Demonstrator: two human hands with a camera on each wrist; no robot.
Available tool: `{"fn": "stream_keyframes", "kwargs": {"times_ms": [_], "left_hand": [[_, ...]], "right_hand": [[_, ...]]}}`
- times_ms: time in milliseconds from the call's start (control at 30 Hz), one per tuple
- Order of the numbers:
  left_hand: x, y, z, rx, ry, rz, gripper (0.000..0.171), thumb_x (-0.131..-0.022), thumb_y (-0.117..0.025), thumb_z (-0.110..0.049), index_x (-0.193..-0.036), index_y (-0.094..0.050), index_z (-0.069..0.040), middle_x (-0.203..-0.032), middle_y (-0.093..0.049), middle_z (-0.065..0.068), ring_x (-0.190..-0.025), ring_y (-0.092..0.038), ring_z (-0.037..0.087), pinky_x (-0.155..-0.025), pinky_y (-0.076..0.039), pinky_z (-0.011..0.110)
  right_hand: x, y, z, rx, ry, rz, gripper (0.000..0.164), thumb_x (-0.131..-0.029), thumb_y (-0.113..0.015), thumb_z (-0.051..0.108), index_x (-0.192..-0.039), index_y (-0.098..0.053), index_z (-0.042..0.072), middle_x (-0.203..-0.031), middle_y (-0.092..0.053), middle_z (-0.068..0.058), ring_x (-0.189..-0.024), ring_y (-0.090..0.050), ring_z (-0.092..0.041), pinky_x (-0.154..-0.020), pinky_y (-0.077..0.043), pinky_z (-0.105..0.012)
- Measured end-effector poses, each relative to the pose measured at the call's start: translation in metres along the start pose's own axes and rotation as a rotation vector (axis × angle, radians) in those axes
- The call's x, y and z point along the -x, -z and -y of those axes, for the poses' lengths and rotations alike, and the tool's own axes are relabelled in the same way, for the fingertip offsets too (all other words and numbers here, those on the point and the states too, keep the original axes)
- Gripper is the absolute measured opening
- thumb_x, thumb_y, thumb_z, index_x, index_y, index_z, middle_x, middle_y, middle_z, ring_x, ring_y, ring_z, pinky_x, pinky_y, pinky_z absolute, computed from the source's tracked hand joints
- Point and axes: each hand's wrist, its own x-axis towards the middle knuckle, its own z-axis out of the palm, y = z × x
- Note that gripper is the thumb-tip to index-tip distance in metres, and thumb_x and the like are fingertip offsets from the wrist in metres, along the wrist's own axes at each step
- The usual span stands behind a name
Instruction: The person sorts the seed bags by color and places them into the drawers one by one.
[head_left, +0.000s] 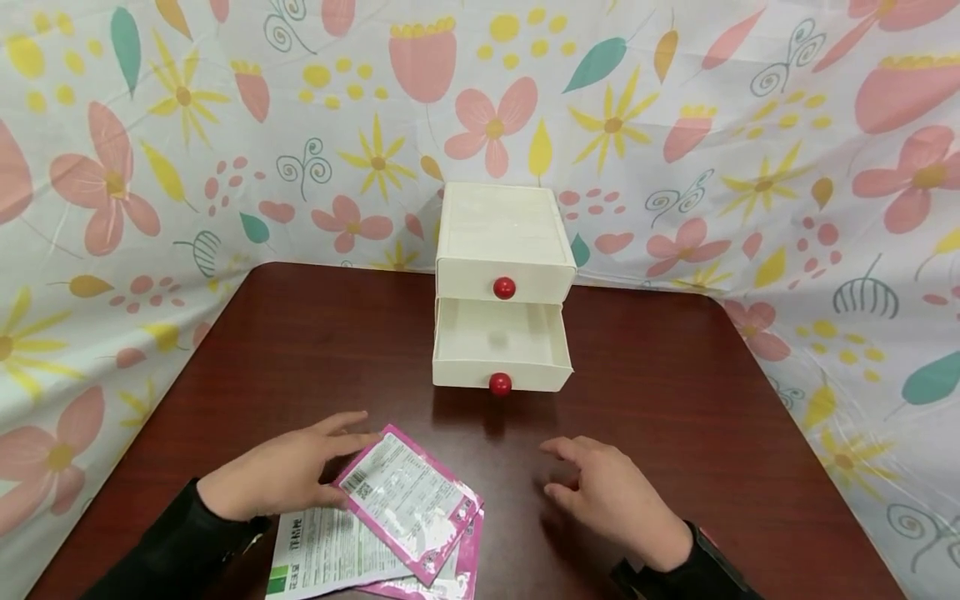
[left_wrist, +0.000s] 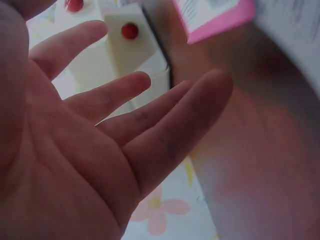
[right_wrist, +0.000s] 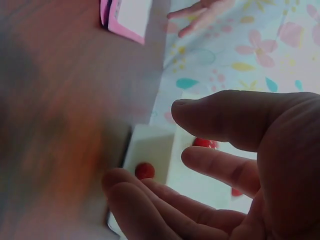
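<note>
Beside the left edge of a pink-bordered packet point(head_left: 411, 502) is my left hand point(head_left: 288, 468), its fingers spread and nothing gripped. That packet lies over a white packet with a green corner point(head_left: 330, 546) and another pink packet point(head_left: 467, 557). In the left wrist view the palm point(left_wrist: 65, 155) shows bare, with a pink packet corner point(left_wrist: 220, 22) apart from the fingers. Over the table to the right of the packets, my right hand point(head_left: 611, 500) is loosely bent and holds nothing. The right wrist view shows its thumb point(right_wrist: 225, 117) apart from the fingers.
A cream two-drawer box point(head_left: 502, 225) with red knobs stands at the back of the dark wooden table point(head_left: 337, 333). Its lower drawer point(head_left: 502, 333) is pulled out, while the upper one is closed. A flower-printed cloth point(head_left: 300, 125) hangs behind and along the sides.
</note>
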Motion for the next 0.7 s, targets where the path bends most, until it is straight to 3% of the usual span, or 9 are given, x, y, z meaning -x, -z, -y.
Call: {"fn": "stream_keyframes", "kwargs": {"times_ms": [167,433,700], "left_hand": [[0.0,-0.015,0.0,-0.033,-0.051,0.006,0.075,-0.081,-0.084,-0.037,-0.148,-0.052,-0.02,-0.154,-0.037,0.013,-0.123,-0.053,0.025,-0.083,-0.054,0.031],[-0.004,-0.025,0.001,-0.091,-0.133,-0.009,0.067,-0.083,-0.083,-0.033,-0.143,-0.058,-0.014,-0.15,-0.042,0.016,-0.127,-0.051,0.03,-0.088,-0.054,0.034],[-0.006,-0.027,-0.003,-0.131,-0.119,-0.017,0.067,-0.081,-0.085,-0.033,-0.14,-0.06,-0.014,-0.151,-0.043,0.013,-0.128,-0.05,0.029,-0.091,-0.053,0.038]], "right_hand": [[-0.005,-0.013,0.006,-0.025,0.102,0.059,0.04,-0.082,-0.081,0.014,-0.119,-0.067,0.01,-0.105,-0.066,-0.003,-0.069,-0.056,-0.002,-0.066,-0.052,-0.03],[-0.012,-0.032,0.018,-0.049,0.21,0.162,0.033,-0.082,-0.079,0.014,-0.114,-0.07,0.01,-0.099,-0.064,0.002,-0.076,-0.052,-0.005,-0.068,-0.049,-0.026],[-0.016,-0.043,0.028,-0.039,0.257,0.244,0.03,-0.084,-0.078,0.015,-0.114,-0.073,0.015,-0.099,-0.063,0.009,-0.084,-0.053,-0.004,-0.072,-0.048,-0.022]]}}
